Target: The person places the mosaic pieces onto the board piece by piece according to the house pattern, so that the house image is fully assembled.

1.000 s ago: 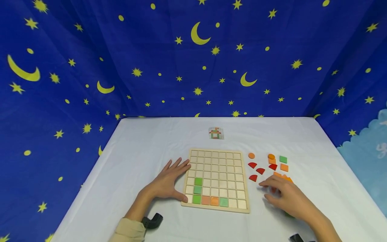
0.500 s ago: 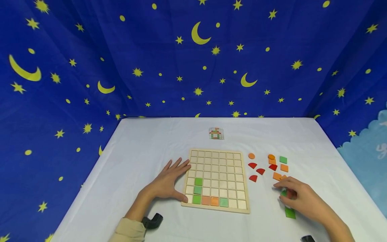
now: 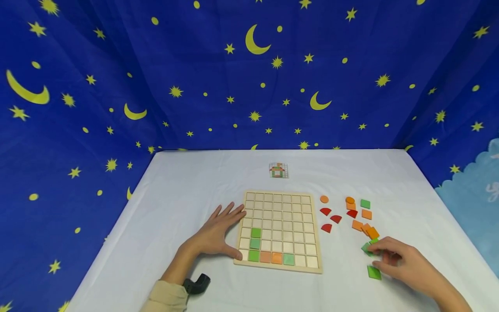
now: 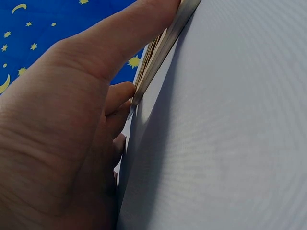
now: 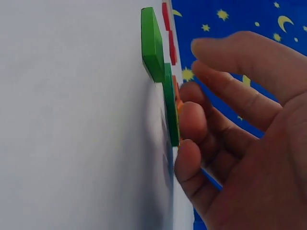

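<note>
At the left, a beige sleeve (image 3: pixel 165 297) ends at a forearm with a black curved fitting (image 3: pixel 197 284) by the wrist. The left hand (image 3: pixel 216 234) lies wide open, its fingers spread and straight, fingertips and thumb touching the left edge of a square, pale wooden grid board (image 3: pixel 317 253).

On the board, three green square tiles (image 3: pixel 255 244) fill the second column from the left, in its three lowest cells. Along the bottom row, to their right, sit a salmon-orange square tile (image 3: pixel 265 258), a brighter orange square tile (image 3: pixel 277 258) and a pale green square tile (image 3: pixel 289 259). Beyond the board's far edge lies a small card (image 3: pixel 278 170) printed with a house-like figure on a grid.

Just right of the board are a flat orange disc (image 3: pixel 324 199) and three red quarter-circle pieces (image 3: pixel 326 228); further right come more orange, red and green pieces, some overlapping.

The right hand (image 3: pixel 403 262) is at the near end of these, thumb and index finger apart, the other fingers loosely bent — nothing shows between them. The index fingertip is at a dark green tile (image 3: pixel 366 248); whether it touches is unclear. A bright green square tile (image 3: pixel 374 272) lies just below the thumb.
</note>
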Motion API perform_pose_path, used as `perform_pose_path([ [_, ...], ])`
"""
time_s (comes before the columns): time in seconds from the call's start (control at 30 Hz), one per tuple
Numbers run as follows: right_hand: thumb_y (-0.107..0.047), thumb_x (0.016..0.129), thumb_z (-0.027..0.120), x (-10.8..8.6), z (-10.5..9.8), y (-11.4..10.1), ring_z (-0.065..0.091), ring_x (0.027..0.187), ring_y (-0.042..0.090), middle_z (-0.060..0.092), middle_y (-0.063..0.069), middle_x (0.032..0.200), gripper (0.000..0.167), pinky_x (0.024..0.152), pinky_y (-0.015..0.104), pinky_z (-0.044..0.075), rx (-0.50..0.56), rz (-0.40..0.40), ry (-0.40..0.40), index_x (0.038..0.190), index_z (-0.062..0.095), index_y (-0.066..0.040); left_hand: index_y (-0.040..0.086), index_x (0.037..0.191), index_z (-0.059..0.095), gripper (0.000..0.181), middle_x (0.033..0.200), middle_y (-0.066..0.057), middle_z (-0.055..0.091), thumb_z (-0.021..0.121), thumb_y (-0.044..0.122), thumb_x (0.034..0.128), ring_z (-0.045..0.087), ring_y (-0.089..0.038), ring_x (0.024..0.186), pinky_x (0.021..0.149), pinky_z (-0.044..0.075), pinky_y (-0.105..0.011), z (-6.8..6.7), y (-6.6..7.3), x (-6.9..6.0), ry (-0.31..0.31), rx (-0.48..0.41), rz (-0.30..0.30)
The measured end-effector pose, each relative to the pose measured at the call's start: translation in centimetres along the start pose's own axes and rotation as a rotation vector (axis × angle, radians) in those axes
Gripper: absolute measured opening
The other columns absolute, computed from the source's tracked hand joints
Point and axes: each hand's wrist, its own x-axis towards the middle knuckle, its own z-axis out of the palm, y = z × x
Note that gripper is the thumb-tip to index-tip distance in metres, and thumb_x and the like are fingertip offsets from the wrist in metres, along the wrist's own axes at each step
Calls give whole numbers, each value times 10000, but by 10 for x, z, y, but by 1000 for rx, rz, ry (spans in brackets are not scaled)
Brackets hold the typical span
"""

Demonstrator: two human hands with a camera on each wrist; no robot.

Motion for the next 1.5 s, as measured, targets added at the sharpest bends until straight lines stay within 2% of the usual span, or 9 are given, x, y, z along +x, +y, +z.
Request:
perform_pose_path([
  [0.2,-261,825,772,-11,0,4,513,738,77,606,-88,903,279,570,218,412,33,40,-74,1087,679,-242,173,1530,278,1234,1599,31,142,705,797,555,51,-248,1455,1154,-14,-488,-1,1,0,-4,12,-3],
  [0.4,-281,814,781,-16,2,4,494,767,70,570,-94,903,346,586,208,405,16,2,-127,1134,657,-237,167,1529,281,1234,1599,27,147,705,797,556,57,-254,1455,1153,-6,-498,0,0,1,-2,11,2],
  [0.5,-276,826,768,-16,3,5,488,771,61,549,-101,893,320,595,200,403,10,-6,-164,1122,650,-242,174,1530,279,1239,1599,37,141,695,809,550,53,-248,1456,1155,-12,-489,1,-1,0,-3,14,-4],
  [0.7,-230,826,770,-16,6,7,494,759,47,540,-127,865,255,595,186,389,-10,-54,-150,1063,683,-262,188,1532,274,1238,1599,46,138,691,813,548,48,-244,1456,1155,-22,-481,0,-1,-1,-6,20,-11],
  [0.9,-275,830,763,-11,3,4,486,761,50,557,-102,912,269,592,198,407,-16,13,-189,1088,703,-230,179,1530,277,1234,1600,52,132,702,800,553,53,-253,1455,1153,-18,-490,0,0,0,-3,8,-4],
  [1.03,-289,822,768,-7,2,2,492,761,53,557,-94,918,286,589,206,420,-21,28,-181,1096,707,-232,179,1531,274,1238,1600,53,127,702,802,551,49,-248,1455,1154,-20,-486,0,0,1,-5,11,-9],
  [1.27,-237,801,793,1,7,-6,522,762,62,594,-115,923,286,608,209,454,-9,-45,-114,1074,711,-253,179,1532,271,1237,1600,40,135,705,798,554,47,-249,1456,1154,-19,-487,0,0,0,-4,7,-4],
  [1.5,-270,778,805,15,12,-15,521,789,76,626,-146,944,305,653,211,459,-16,20,-139,1066,706,-287,183,1532,272,1240,1600,45,134,698,808,549,40,-237,1457,1154,-25,-478,1,-1,0,-2,8,-8],
])
